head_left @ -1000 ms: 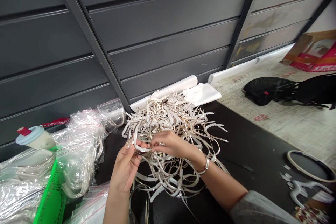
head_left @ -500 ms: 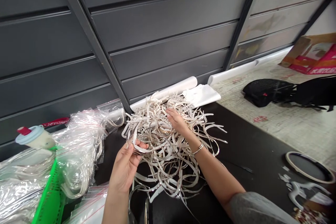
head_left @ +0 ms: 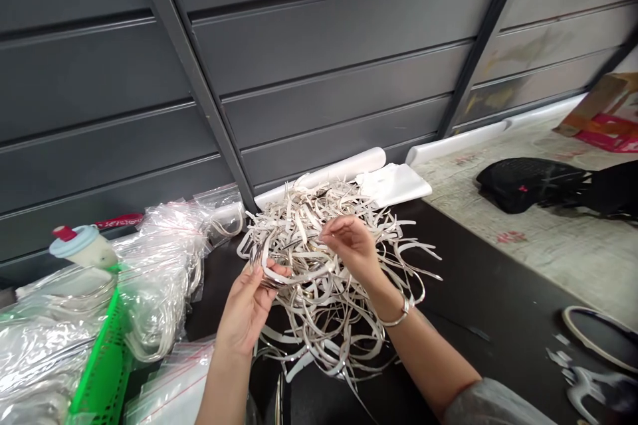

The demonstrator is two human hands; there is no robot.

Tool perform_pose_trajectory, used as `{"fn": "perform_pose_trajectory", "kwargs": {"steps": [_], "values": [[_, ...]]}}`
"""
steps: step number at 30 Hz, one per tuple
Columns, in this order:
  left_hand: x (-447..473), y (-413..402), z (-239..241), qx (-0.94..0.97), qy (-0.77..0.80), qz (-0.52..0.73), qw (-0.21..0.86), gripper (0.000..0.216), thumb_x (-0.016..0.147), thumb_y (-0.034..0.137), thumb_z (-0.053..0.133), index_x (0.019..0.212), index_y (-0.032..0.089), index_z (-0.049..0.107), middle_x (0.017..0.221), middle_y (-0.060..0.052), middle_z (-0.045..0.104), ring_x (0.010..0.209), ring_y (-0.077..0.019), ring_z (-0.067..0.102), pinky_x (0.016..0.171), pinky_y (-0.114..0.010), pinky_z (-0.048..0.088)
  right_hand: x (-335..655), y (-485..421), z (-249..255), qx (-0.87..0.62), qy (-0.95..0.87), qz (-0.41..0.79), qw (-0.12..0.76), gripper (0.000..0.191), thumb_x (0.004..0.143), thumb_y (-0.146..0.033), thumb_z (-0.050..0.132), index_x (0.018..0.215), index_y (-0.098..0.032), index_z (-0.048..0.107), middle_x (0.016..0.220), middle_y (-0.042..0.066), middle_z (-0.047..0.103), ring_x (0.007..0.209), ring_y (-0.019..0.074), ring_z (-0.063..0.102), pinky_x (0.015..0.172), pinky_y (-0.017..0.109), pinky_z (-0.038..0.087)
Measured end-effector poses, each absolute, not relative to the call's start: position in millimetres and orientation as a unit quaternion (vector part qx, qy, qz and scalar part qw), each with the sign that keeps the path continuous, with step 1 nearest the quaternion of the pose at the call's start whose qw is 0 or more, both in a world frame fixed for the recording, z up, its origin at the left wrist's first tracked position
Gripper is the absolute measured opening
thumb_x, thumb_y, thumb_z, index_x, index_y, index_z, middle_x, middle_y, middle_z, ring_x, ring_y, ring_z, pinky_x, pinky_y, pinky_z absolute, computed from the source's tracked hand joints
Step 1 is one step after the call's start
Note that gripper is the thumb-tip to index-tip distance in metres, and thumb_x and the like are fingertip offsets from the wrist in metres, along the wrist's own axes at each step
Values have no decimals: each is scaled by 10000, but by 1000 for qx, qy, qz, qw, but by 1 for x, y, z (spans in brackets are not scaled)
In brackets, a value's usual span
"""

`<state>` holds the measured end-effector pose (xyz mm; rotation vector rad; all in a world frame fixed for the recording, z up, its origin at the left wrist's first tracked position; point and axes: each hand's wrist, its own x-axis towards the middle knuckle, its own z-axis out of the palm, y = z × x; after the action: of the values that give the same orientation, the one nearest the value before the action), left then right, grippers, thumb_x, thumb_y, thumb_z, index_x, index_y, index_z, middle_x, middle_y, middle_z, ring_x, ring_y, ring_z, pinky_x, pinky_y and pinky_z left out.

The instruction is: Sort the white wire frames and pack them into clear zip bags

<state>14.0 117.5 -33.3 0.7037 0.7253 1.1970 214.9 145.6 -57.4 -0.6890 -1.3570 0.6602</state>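
My left hand is closed around a small bundle of curved white-and-silver bands, thumb on top, at the near left of a heap. That heap of loose curved bands, tangled together, spreads over the black table. Over the heap's right part, my right hand has thumb and fingers pinched together, palm partly turned up. A thin band end seems to lie at its fingertips, though the fingers partly hide it.
Left of my arm are clear zip bags with bands inside, a green basket and a lidded cup. White rolls lie against the grey panel wall. A round hoop and a black bag are at right.
My right hand has drawn back from the heap toward me, its outstretched fingers now curled into a pinch. My left hand keeps its bundle. The whole view has shifted slightly.
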Motion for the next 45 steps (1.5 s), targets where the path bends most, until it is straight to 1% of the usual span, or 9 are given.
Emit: {"fn": "perform_pose_trajectory", "kwargs": {"steps": [4,9,14,22,28,30,34,38,45], "values": [[16,116,-34,309,328,535,715,163,682,239,737,797,130,697,738,-58,724,761,-173,688,746,-250,540,201,131,-52,-277,-643,268,662,196,816,-163,604,976,-250,529,1068,51,531,812,128,582,732,313,539],[13,119,-36,289,317,541,723,181,712,237,715,850,123,693,786,-71,728,759,-160,686,685,-209,544,195,127,-52,-259,-723,236,596,131,831,-115,575,909,-218,591,827,26,625,811,149,611,708,311,528],[11,119,-34,279,284,557,729,191,680,238,745,828,127,694,776,-59,724,799,-174,682,764,-243,543,195,132,-52,-257,-762,248,540,109,832,-108,555,845,-196,618,803,32,639,774,137,613,688,285,517],[12,115,-34,305,302,565,704,220,634,233,778,816,139,699,775,-36,717,739,-126,661,735,-202,522,192,132,-51,-283,-817,247,437,72,825,-128,565,849,-172,616,790,38,642,743,149,601,693,300,494],[10,114,-38,385,371,568,626,237,721,342,701,874,161,683,775,-41,718,792,-142,644,799,-236,464,205,135,-48,-303,-713,228,590,211,854,-150,531,994,-251,652,828,31,607,771,152,571,632,294,494],[8,115,-39,404,388,579,593,258,733,373,683,887,166,678,783,-43,719,820,-147,634,839,-249,437,215,133,-42,-316,-699,234,597,231,851,-140,531,995,-257,669,808,31,606,738,146,563,600,284,476],[6,114,-39,475,405,536,568,242,762,376,649,884,169,679,836,-47,713,866,-170,612,868,-282,407,224,127,-36,-296,-683,390,542,123,826,-181,591,884,-218,693,713,12,609,618,106,548,524,234,441],[7,111,-39,574,396,432,572,219,798,352,608,869,161,689,874,-53,698,875,-188,596,858,-291,403,215,129,-41,-255,-556,584,534,41,803,-230,635,821,-195,648,562,-48,546,464,50,499,432,161,394],[10,109,-36,658,353,341,571,258,821,368,566,883,150,691,905,-69,700,884,-209,605,852,-295,412,197,139,-53,-241,-406,664,581,97,764,-254,677,790,-182,618,535,-53,579,439,42,536,433,135,426]]}}
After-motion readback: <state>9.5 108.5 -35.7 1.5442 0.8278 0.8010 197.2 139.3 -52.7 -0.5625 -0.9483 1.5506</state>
